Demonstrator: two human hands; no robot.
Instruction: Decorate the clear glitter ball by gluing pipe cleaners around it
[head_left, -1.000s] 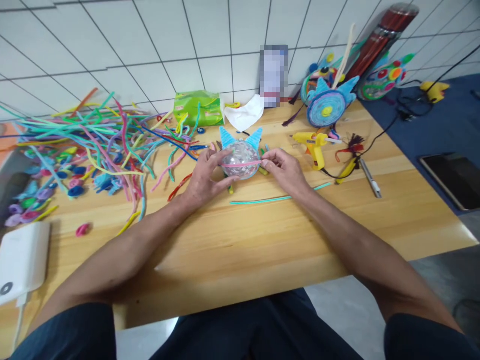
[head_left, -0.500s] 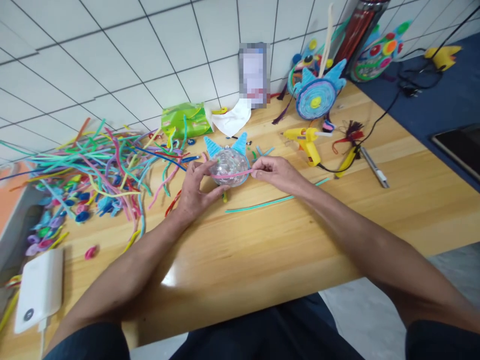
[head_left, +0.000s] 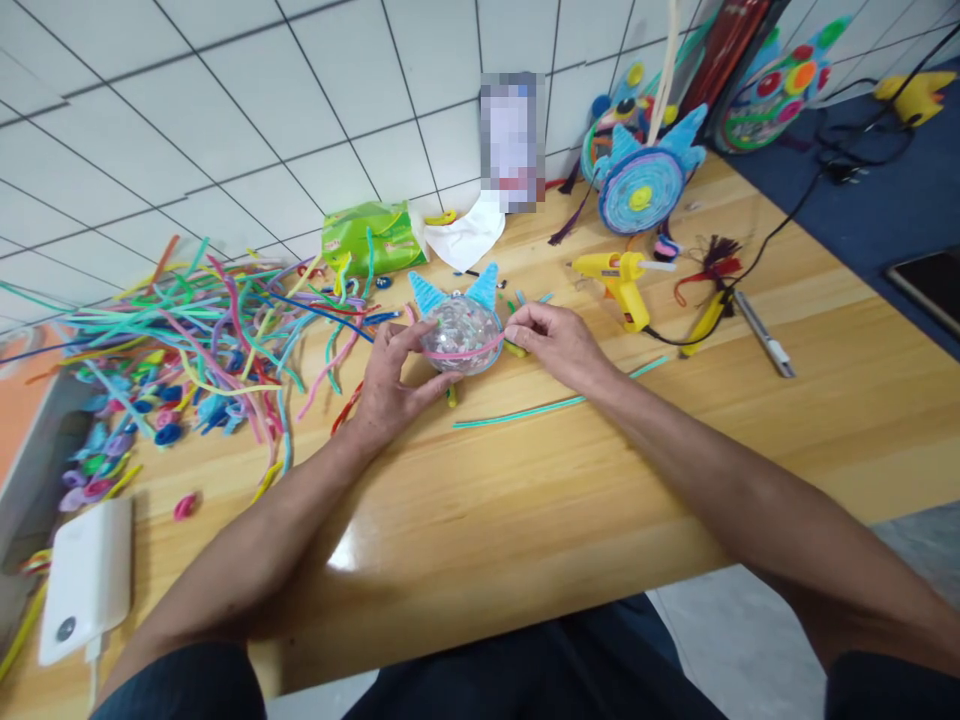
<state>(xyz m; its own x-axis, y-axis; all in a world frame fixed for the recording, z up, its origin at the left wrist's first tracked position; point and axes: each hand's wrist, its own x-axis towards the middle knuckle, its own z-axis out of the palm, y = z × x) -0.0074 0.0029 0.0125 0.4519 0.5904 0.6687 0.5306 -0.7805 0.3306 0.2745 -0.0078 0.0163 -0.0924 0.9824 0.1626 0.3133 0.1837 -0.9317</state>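
A round clear ornament (head_left: 459,328) with two blue pointed ears (head_left: 484,288) lies on the wooden table between my hands. Across its lower part curves a pink pipe cleaner (head_left: 469,353). My left hand (head_left: 397,375) is at the ornament's left side, its thumb and fingers curled around that edge and holding it. With thumb and forefinger pinched, my right hand (head_left: 551,340) grips the right end of the pink pipe cleaner at the ornament's right edge. A teal pipe cleaner (head_left: 517,411) lies on the table in front of them.
Many coloured pipe cleaners (head_left: 202,320) pile up at the left, near a white power bank (head_left: 88,580). A yellow glue gun (head_left: 619,285), a cutter (head_left: 763,335) and a finished blue ornament (head_left: 642,190) are at the right. A green packet (head_left: 371,238) lies behind.
The pink pipe cleaner, nearly straight before, now bends downward along the ornament's lower part. My right hand remains at its right end. The view has shifted slightly.
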